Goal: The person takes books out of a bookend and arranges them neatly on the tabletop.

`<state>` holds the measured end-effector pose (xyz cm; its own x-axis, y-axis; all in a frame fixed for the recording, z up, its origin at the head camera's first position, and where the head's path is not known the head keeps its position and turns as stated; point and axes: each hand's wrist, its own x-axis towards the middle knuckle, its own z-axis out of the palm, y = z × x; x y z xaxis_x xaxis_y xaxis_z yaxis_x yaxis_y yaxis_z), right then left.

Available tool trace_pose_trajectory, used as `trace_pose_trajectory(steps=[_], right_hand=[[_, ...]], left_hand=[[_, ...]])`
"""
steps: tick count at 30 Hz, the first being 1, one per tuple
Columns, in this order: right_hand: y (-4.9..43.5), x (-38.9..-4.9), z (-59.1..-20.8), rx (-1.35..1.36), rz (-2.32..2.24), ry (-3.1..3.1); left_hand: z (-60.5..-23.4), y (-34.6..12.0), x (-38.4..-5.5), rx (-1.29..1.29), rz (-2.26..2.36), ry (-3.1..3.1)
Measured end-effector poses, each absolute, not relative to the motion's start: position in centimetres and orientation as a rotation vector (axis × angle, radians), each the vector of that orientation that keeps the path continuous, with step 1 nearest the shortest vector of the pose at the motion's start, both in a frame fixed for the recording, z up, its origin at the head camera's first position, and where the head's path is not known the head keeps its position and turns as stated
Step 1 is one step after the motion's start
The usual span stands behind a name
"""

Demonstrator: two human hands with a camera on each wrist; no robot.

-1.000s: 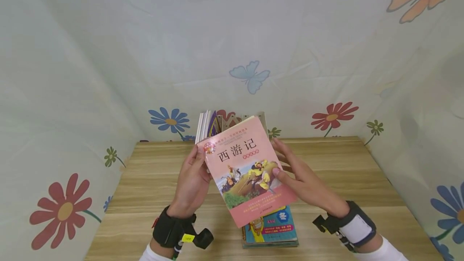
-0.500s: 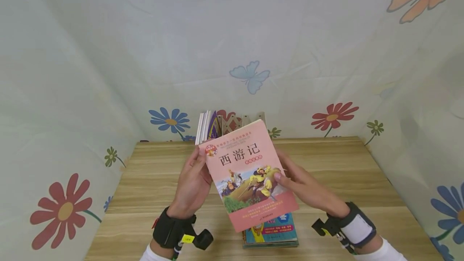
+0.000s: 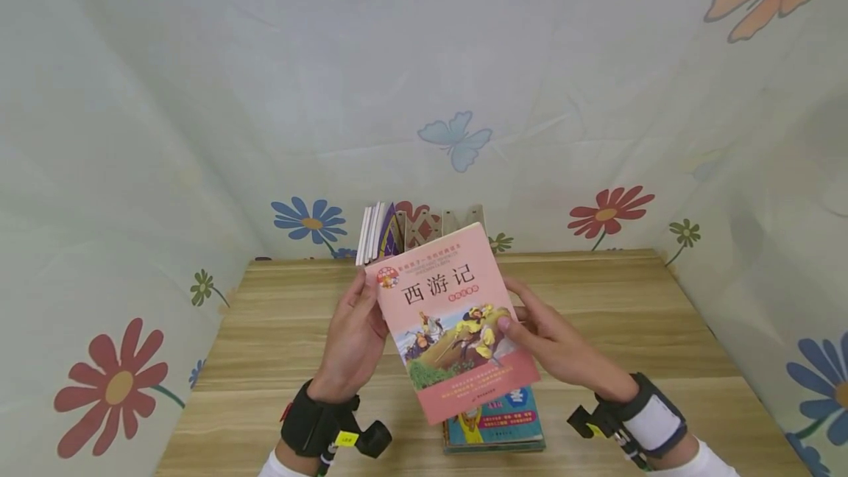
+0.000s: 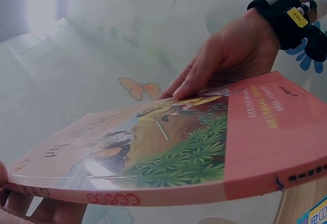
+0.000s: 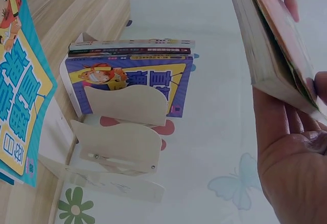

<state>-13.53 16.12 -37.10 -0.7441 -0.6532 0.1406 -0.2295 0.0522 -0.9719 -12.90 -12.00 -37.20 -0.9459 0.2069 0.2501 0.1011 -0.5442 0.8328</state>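
A pink paperback book is held up above the table, its illustrated front cover facing me and its top tilted. My left hand grips its upper left edge; the thumb lies along the spine side and the fingers go behind. On the opposite edge, my right hand pinches the book, thumb on the cover and fingers underneath, as the right wrist view shows with the right hand at the page edges. Below the pink book lies a stack of blue-covered books, partly hidden by it.
At the back of the wooden table stands a cream book rack with wavy dividers. Several books stand upright in its left section, a purple one facing the dividers. A flower-printed curtain encloses the table.
The pink book has come down slightly and its cover has turned a little more toward me. My right fingers have slipped further behind it; the left hand has barely moved.
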Motion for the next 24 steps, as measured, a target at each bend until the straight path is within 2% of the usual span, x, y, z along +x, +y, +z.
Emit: trace_pose_trajectory(steps=[24], right_hand=[[16.5,-12.8,-37.7,-0.836,-1.851,2.123]], left_hand=[[-38.7,-11.1,-12.5,0.460,2.506,1.707]])
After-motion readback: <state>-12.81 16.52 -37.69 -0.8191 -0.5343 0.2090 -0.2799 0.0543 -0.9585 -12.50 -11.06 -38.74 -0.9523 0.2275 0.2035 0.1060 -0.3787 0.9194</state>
